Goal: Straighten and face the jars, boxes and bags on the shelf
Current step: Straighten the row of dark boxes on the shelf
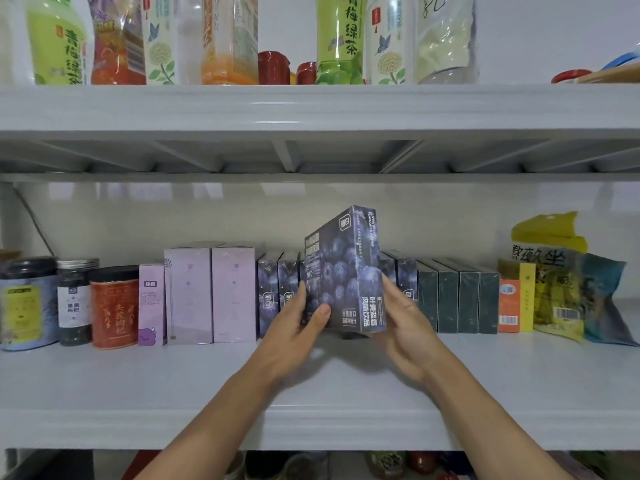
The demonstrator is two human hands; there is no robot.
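A dark blueberry box (343,271) stands tilted at the middle of the white shelf (138,382), its broad face turned toward me. My left hand (294,327) grips its lower left side, thumb across the front. My right hand (405,323) holds its right edge, fingers behind it. More blueberry boxes (277,289) stand edge-on to its left and others (401,275) to its right, partly hidden by the held box.
Left along the row stand lilac boxes (211,292), a red jar (114,306), a dark jar (74,299) and a blue tin (27,303). To the right are dark green boxes (457,299), an orange box (509,303) and yellow bags (554,278). Drink bottles (339,39) fill the upper shelf.
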